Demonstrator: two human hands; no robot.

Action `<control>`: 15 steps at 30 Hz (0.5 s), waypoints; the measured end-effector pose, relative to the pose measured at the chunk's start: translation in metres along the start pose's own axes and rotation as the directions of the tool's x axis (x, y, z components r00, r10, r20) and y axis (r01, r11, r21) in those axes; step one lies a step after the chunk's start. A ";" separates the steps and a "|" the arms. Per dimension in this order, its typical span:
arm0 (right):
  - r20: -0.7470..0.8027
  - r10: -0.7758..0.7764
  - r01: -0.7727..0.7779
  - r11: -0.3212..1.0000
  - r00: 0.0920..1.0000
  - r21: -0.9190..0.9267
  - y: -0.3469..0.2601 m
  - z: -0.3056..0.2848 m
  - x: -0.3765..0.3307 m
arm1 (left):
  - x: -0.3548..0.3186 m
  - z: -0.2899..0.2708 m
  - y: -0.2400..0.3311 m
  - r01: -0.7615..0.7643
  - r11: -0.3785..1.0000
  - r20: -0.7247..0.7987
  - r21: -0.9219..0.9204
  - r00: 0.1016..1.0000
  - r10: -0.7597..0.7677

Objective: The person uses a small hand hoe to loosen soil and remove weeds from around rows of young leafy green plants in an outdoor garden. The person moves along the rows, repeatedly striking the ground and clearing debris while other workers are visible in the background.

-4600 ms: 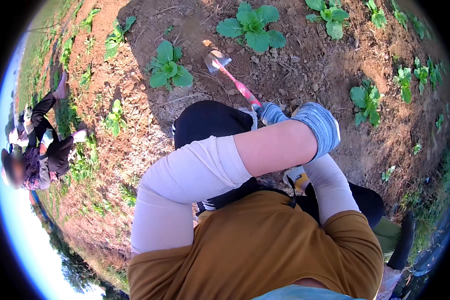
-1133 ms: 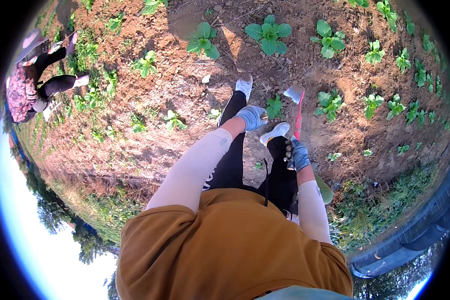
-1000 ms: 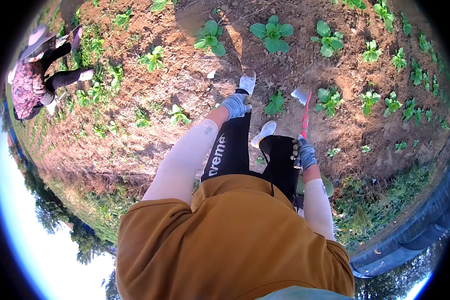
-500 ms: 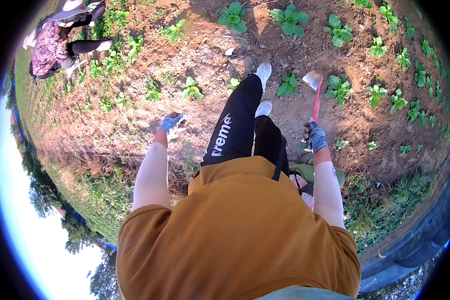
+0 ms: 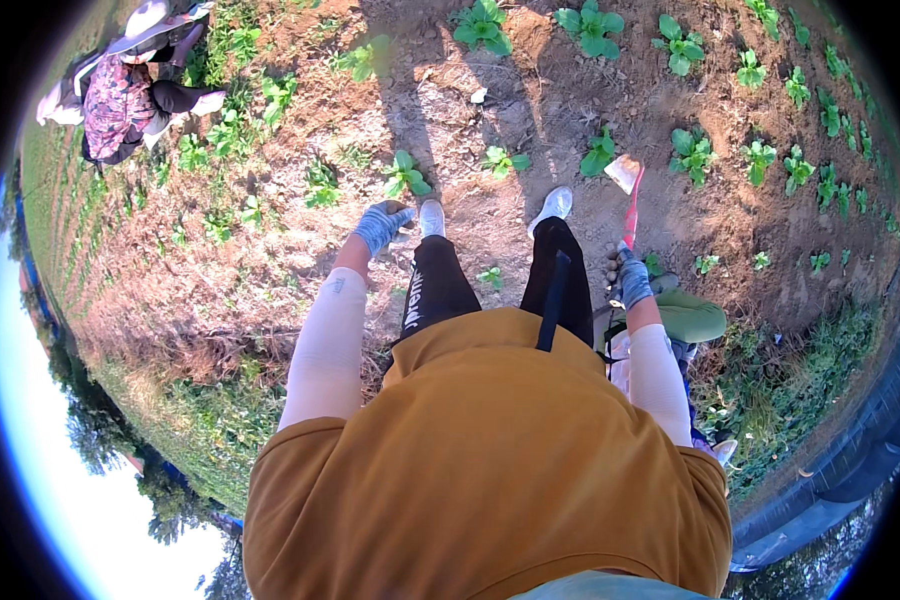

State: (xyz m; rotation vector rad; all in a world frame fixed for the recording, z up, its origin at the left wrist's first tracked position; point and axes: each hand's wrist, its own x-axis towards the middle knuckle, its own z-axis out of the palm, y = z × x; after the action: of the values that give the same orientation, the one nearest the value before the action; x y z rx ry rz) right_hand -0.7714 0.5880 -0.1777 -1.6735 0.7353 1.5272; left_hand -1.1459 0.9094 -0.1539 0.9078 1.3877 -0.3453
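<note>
The right hand (image 5: 630, 280), in a blue-grey glove, was closed around the red handle of a small hoe (image 5: 630, 195), whose pale blade rested on bare soil beside a leafy seedling (image 5: 692, 152). The gloved left hand (image 5: 382, 224) hung free, fingers loosely curled around nothing, above the dirt near another seedling (image 5: 405, 175). No container showed clearly.

Farm field, bare tilled soil (image 5: 490, 110), rows of seedlings (image 5: 760, 160) (leafy green)
</note>
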 end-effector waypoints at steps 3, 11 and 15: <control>-0.003 -0.049 0.049 0.998 0.999 0.033 0.033 0.030 -0.015 | 0.002 -0.033 -0.027 -0.023 0.999 0.055 0.045 0.998 0.021; -0.004 -0.110 0.107 0.961 0.994 0.257 0.093 0.135 -0.024 | -0.009 -0.109 -0.100 0.097 0.974 0.071 0.206 0.991 -0.114; 0.039 -0.071 0.059 0.967 0.997 0.249 0.101 0.180 -0.008 | 0.003 -0.125 -0.109 0.118 0.989 0.059 0.084 0.991 -0.123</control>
State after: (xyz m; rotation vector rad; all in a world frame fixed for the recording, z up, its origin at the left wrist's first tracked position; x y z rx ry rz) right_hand -0.9560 0.6794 -0.1866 -1.4559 0.8031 1.3641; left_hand -1.3071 0.9313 -0.1849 0.8734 1.3808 -0.5210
